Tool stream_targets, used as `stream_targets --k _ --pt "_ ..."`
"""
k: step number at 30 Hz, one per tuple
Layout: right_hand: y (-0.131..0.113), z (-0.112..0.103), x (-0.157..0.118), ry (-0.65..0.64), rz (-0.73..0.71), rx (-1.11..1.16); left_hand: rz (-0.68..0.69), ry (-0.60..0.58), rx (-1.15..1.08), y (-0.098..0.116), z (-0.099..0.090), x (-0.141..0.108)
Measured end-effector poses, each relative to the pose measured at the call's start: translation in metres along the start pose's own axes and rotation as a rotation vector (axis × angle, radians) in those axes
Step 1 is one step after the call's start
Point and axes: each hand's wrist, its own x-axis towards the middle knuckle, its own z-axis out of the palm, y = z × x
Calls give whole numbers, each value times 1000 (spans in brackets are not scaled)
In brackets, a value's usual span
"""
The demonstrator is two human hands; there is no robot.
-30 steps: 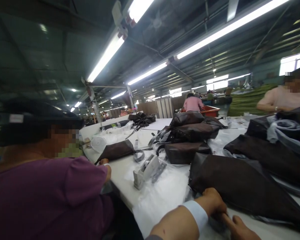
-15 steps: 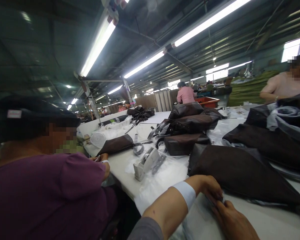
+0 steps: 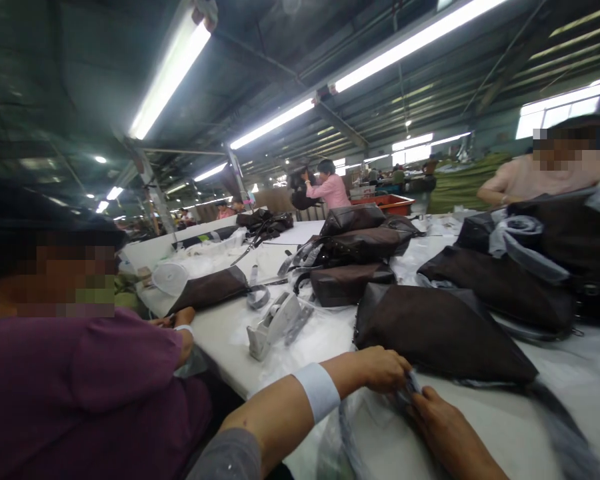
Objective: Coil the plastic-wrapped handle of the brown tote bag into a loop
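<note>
One left hand (image 3: 387, 369), knuckles up, closes its fingers on crumpled plastic (image 3: 412, 383) beside a dark bag (image 3: 437, 333); the right hand (image 3: 447, 423), thumb uppermost, grips it too.

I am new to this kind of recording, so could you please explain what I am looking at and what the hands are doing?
There is no robot here: a person works with bare hands, and every picture comes from one camera worn on that person's head, looking forward and down. The left hand, its forearm wearing a pale band, reaches in from the lower left; the right hand comes from the lower right. Their fingers hold a thin, plastic-looking strip, too blurred to identify. On the white table lie a large dark bag, more dark bags behind it, and what looks like a tape dispenser. The person in purple is someone else.
</note>
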Motion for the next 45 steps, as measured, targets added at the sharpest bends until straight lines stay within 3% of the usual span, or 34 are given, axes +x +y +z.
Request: stream_targets --k 2,4,9,13,15,19,24,26,31,34,37,40,45 --pt "2 -8 -3 -6 53 -11 25 17 153 7 5 1" --pt "5 -15 -7 6 123 -6 -33 57 213 19 6 3" --pt "5 -35 -32 98 288 2 -385 169 -20 56 9 14" --pt "-11 -50 -46 57 422 -19 -518 225 -210 67 14 28" --pt "-17 -54 -46 39 440 16 -563 200 -344 64 17 37" --pt "-24 -53 -41 51 440 63 -621 40 -647 56 23 50" --pt "-30 -49 -40 -5 490 -61 -551 -61 -889 40 17 34" --pt "-29 -49 -40 -26 477 -89 -461 -86 -869 33 11 22" --pt "-15 -55 -38 -116 374 -49 -77 99 -106 29 7 9" --pt "-9 -58 -40 -103 400 -12 -87 154 -15 37 18 13" --pt "-7 -55 -48 5 425 54 -122 236 29 45 30 18" --pt "-4 -51 -58 88 357 155 -139 334 38 51 34 23" --pt "7 -53 -64 37 250 163 -195 316 -86 59 32 36"
